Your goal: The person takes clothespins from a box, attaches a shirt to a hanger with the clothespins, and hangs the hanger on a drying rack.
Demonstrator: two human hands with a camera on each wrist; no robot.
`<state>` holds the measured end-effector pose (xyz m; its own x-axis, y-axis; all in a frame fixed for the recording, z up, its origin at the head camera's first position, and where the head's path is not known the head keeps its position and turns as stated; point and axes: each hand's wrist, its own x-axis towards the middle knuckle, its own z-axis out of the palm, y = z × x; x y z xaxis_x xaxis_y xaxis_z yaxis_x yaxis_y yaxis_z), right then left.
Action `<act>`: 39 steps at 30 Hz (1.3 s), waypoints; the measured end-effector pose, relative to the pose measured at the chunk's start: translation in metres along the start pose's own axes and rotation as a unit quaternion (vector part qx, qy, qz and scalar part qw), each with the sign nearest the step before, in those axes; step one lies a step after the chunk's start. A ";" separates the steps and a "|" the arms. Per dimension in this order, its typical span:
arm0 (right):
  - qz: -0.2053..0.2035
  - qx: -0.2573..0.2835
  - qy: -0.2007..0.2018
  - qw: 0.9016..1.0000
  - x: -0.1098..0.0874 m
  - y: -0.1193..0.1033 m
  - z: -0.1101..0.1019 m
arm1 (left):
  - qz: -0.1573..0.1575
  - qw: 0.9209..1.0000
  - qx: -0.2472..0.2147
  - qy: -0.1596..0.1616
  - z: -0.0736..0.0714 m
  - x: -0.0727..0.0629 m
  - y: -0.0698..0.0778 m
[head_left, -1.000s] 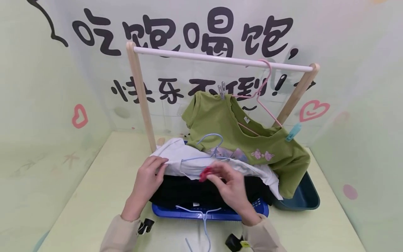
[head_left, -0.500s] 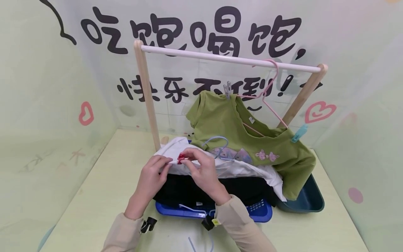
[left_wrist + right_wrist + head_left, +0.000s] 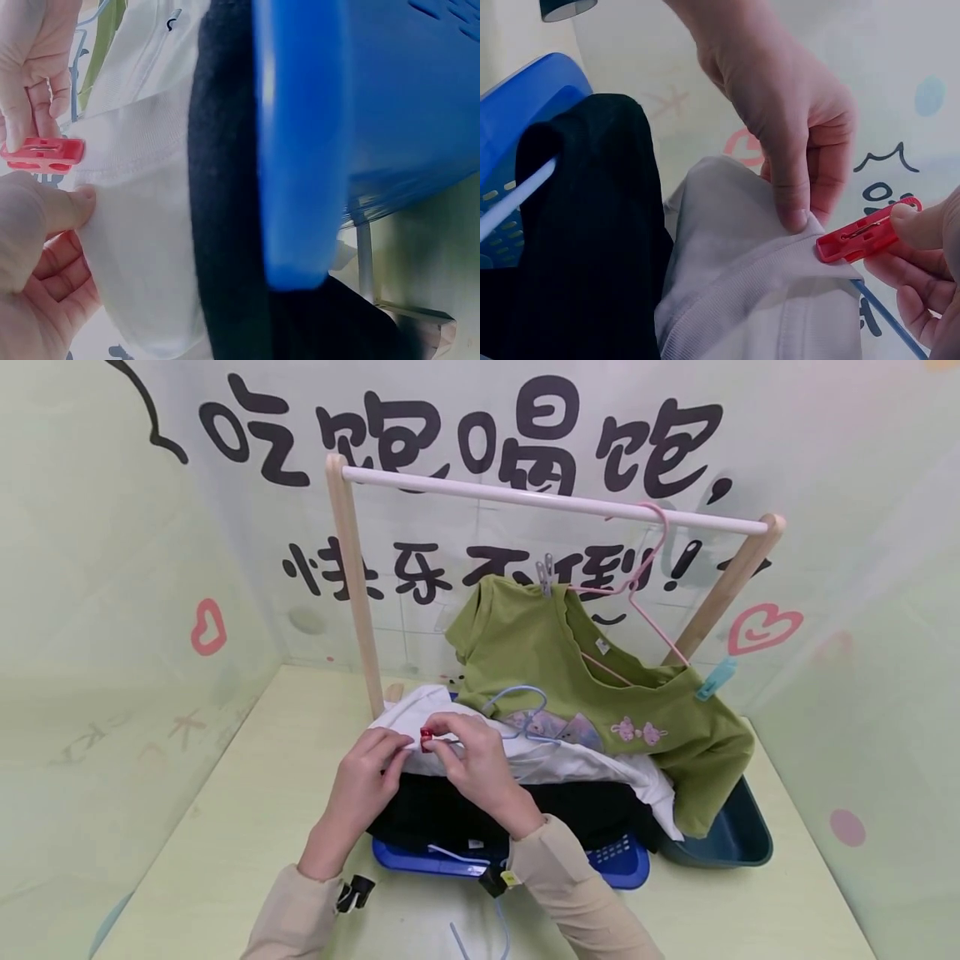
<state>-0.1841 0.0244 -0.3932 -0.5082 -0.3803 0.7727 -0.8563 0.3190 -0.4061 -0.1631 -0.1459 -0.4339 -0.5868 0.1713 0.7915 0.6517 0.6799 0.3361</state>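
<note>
A white garment (image 3: 577, 766) lies over the basket with a light-blue hanger (image 3: 517, 687) at it. My left hand (image 3: 365, 777) pinches the garment's edge between thumb and fingers, seen also in the right wrist view. Close beside it, my right hand (image 3: 480, 768) pinches a red clothespin (image 3: 866, 231) by its handle end. In the right wrist view the pin's tip meets the ribbed white edge, where a thin blue hanger arm (image 3: 889, 316) comes out. Whether the pin's jaws grip the cloth is hard to tell.
Behind, a green shirt (image 3: 517, 643) hangs on a pink hanger (image 3: 660, 631) from the rack's white rail (image 3: 487, 491), with grey and turquoise clothespins (image 3: 716, 679) on it. Black cloth (image 3: 592, 810) covers the blue basket (image 3: 630, 875). A dark teal bin (image 3: 738, 852) stands right.
My right hand has moved left with the red clothespin, from mid-garment to the edge that my left hand pinches. The left hand keeps its hold. The head view has shifted slightly.
</note>
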 end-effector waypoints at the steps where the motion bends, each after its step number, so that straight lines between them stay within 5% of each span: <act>1: -0.001 -0.005 0.001 1.000 0.000 0.000 0.000 | 0.001 1.000 0.000 -0.001 0.001 0.000 0.000; 19: -0.021 -0.018 -0.014 1.000 -0.007 0.007 -0.008 | 0.014 1.000 -0.007 0.007 0.009 0.004 0.001; 31: 0.003 0.001 0.025 1.000 -0.030 0.000 -0.023 | 0.004 1.000 -0.009 0.015 0.007 0.002 0.002; 39: 0.018 0.002 0.081 0.997 -0.063 0.008 -0.055 | 0.001 1.000 -0.017 0.026 0.003 -0.001 0.002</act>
<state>-0.1542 0.0989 -0.4181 -0.5167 -0.2244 0.8262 -0.8387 0.3265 -0.4359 -0.1631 -0.1424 -0.4358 -0.5605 0.1348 0.8171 0.6689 0.6554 0.3507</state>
